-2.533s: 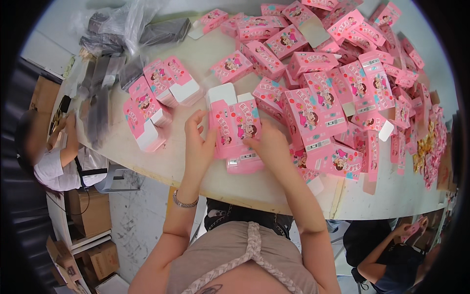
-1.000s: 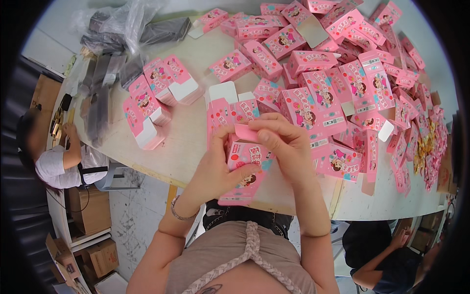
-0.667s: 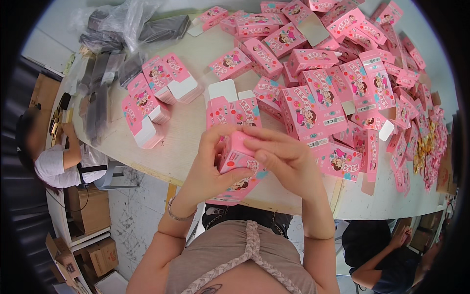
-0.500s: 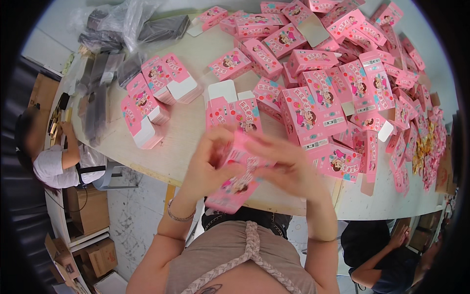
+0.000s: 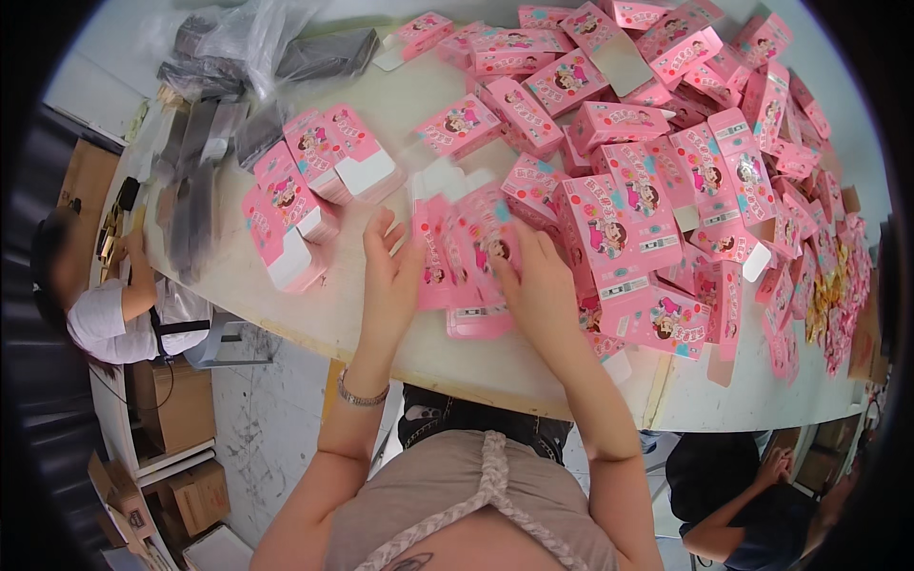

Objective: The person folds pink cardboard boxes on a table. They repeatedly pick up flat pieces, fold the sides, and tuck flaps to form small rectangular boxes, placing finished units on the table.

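Between my hands, over the table's near middle, lies a motion-blurred pink printed carton [image 5: 484, 233]. My right hand [image 5: 545, 285] grips its right edge, thumb toward the front and fingers behind. On its left side, my left hand [image 5: 390, 271] is upright with fingers apart, close to the left edge of flat pink cartons [image 5: 431, 252] and not closed on anything. White flaps [image 5: 443, 178] stick up behind the blurred carton. Below it shows the end of another pink carton [image 5: 481, 322]. Beyond my left hand, stacks of flattened pink cartons [image 5: 286, 200] rest with white flaps toward me.
A large heap of pink boxes [image 5: 619, 205] fills the table's right side, with pink and gold wrapped pieces [image 5: 838, 285] at its far right. Dark packs and clear plastic [image 5: 238, 57] sit at the back left. One person [image 5: 124, 295] works at left, another [image 5: 752, 495] sits at right.
Half a second ago both hands held a tilted pink carton near the table edge. Now they are farther apart, my left hand has opened, and the right grips a carton farther forward.
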A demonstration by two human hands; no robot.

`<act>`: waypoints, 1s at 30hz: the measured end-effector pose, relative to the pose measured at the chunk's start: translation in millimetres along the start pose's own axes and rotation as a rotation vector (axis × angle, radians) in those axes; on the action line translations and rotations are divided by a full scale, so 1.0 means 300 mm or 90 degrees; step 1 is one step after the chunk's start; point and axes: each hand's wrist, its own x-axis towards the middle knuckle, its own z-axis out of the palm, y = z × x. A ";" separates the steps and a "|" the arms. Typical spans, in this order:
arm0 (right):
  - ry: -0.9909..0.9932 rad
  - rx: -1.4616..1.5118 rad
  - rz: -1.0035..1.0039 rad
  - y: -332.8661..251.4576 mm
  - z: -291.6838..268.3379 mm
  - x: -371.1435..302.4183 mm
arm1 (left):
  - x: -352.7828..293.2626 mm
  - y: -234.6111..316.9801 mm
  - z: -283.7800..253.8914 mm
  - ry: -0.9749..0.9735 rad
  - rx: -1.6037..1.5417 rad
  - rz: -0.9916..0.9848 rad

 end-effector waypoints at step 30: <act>0.003 0.693 -0.028 -0.083 -0.168 -0.031 | -0.140 0.268 0.016 -0.395 0.013 0.003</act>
